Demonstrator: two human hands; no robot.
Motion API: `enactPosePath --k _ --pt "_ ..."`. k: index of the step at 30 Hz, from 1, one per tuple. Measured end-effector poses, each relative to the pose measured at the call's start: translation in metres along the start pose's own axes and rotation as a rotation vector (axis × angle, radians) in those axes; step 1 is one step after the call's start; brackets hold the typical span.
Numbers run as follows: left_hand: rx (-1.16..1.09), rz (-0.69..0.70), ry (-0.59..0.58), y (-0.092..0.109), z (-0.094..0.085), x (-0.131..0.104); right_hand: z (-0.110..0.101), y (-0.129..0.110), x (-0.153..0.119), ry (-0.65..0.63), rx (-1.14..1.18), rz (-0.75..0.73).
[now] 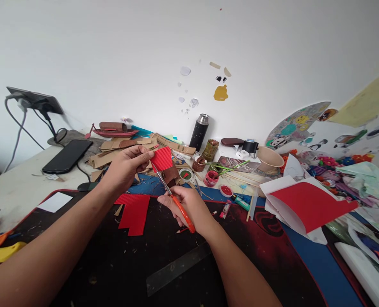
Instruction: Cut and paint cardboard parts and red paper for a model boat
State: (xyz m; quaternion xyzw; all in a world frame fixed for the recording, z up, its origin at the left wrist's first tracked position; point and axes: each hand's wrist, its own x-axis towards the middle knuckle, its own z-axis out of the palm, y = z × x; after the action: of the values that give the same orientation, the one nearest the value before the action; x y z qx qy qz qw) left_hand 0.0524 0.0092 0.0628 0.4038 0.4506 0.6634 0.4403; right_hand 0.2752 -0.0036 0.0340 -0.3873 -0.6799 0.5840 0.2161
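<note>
My left hand (pixel 133 162) pinches a small piece of red corrugated paper (pixel 162 158) by its left edge, raised above the mat. Around the handles of orange-handled scissors (pixel 180 209) my right hand (pixel 189 204) is closed. The scissor blades point up and left and meet the lower left edge of that piece; their exact gap is hard to see. Below my left hand, a larger sheet of red corrugated paper (pixel 135 215) with a stepped outline lies on the black mat (pixel 112 264). A clear ruler (pixel 176 267) rests nearer to me.
Cardboard scraps (pixel 112 149), a black thermos (pixel 199 131) and small paint pots (pixel 211 178) crowd the back. A phone (pixel 68 156) lies at left, near a white card (pixel 55 201). Red and white paper sheets (pixel 307 204) lie at right. A yellow-handled tool (pixel 4 252) sits far left.
</note>
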Motion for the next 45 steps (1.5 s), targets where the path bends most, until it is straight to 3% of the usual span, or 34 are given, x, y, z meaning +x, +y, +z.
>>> enactPosePath --k 13,29,40,45 --pt "0.027 0.013 0.016 -0.001 0.001 0.001 0.001 -0.003 -0.002 0.015 -0.064 -0.015" --pt "0.059 -0.005 0.016 -0.002 0.0 -0.001 0.0 0.002 -0.001 0.096 -0.323 -0.107" --pt "0.089 -0.016 -0.021 -0.002 0.0 -0.001 -0.003 0.011 -0.001 -0.002 -0.143 -0.079" --pt "-0.02 0.012 0.099 -0.003 -0.004 0.003 -0.002 0.011 -0.003 -0.086 -0.051 -0.052"
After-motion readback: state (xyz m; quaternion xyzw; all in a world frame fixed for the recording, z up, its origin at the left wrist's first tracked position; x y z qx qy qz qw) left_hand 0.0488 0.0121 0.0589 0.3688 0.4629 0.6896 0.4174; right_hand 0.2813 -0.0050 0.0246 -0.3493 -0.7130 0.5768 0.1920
